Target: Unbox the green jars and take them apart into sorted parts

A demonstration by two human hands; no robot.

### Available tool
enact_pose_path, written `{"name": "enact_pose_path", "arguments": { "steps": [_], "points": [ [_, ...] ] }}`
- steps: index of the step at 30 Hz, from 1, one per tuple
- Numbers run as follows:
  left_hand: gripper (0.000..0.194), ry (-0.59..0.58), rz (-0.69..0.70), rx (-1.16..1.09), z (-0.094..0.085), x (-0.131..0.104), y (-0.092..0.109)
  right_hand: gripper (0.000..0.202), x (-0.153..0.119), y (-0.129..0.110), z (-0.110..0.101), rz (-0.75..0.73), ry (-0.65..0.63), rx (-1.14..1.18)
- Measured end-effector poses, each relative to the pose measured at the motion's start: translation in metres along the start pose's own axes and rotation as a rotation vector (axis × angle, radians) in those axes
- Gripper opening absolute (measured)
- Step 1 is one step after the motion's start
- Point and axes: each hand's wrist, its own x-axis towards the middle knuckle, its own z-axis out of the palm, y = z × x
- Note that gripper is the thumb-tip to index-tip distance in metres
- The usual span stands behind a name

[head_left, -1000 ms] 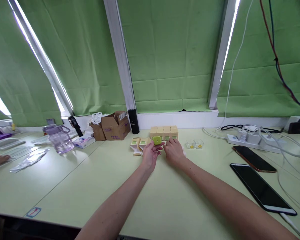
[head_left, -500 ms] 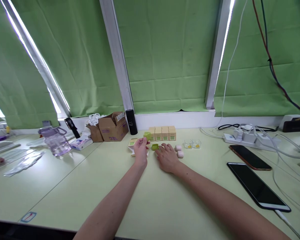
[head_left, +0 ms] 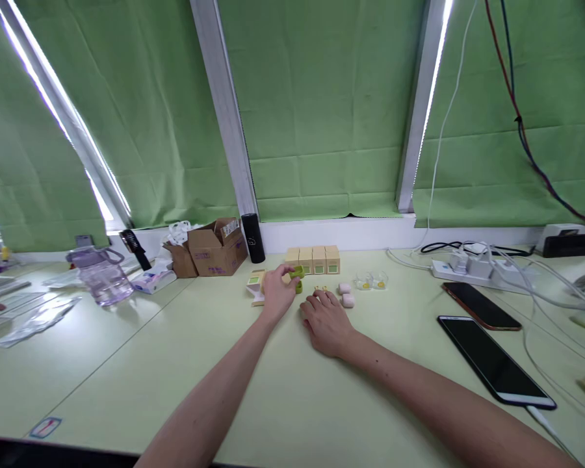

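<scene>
Pinching a small green case (head_left: 297, 274) in curled left hand (head_left: 277, 294); right hand (head_left: 325, 318) flat, palm down on table (head_left: 292, 390), empty

both arms stretched forward; left hand (head_left: 277, 294) fingers pinched, right hand (head_left: 325, 318) flat, palm down.

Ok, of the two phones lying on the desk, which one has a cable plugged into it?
The larger black phone, nearer the camera: a white cable leaves its near end. The smaller brownish phone behind it, closer to the power strip, shows no cable attached.
</scene>
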Motion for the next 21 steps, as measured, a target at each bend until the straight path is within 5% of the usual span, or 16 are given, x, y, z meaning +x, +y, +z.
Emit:
{"name": "enact_pose_path", "arguments": {
  "steps": [4,7,21],
  "points": [
    [0.046,-0.219,0.026,0.358,0.009,0.002,0.004,0.019,-0.021,0.002,-0.009,0.005,-0.018,0.062],
    [0.046,-0.312,0.048,0.448,0.015,0.004,0.008,0.018,-0.025,0.003,-0.01,0.051,-0.027,0.097],
    [0.03,-0.399,0.146,0.614,0.028,0.001,0.006,0.016,-0.024,0.004,-0.008,0.055,-0.022,0.09]
  ]
}}
